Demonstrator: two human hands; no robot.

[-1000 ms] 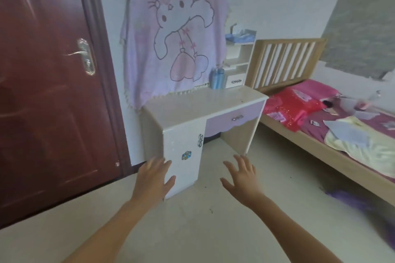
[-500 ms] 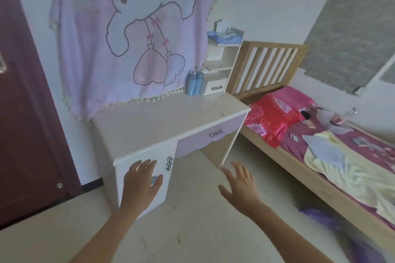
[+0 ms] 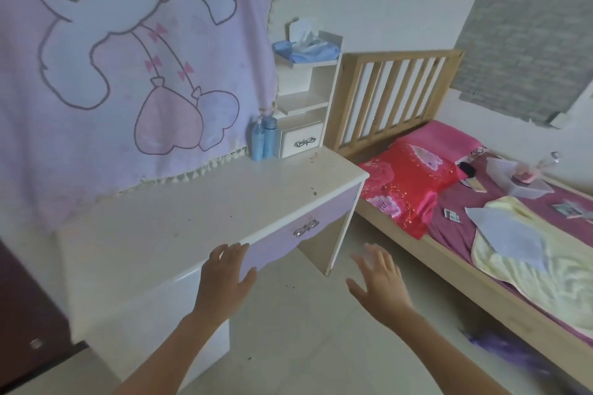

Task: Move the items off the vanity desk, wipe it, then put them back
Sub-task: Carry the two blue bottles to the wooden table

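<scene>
Cream-white worktop [image 3: 192, 212] is seen running lengthwise along the wall, dark specks scattered over it. Two blue bottles [image 3: 263, 138] are stood upright at its far right corner, just beside a shelf unit [image 3: 305, 102]. Near its front edge the left grip [image 3: 224, 285] and the right grip [image 3: 380, 285] are held with fingers spread, nothing grasped. A wooden bed [image 3: 449, 268] is placed alongside.

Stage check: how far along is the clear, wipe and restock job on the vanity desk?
Done: nothing evident. Two blue bottles stand at the back of the vanity desk; dark specks dot its top, so it looks unwiped. In hand: nothing; left hand and right hand are open, empty. Left: clearing, wiping, returning.
</scene>
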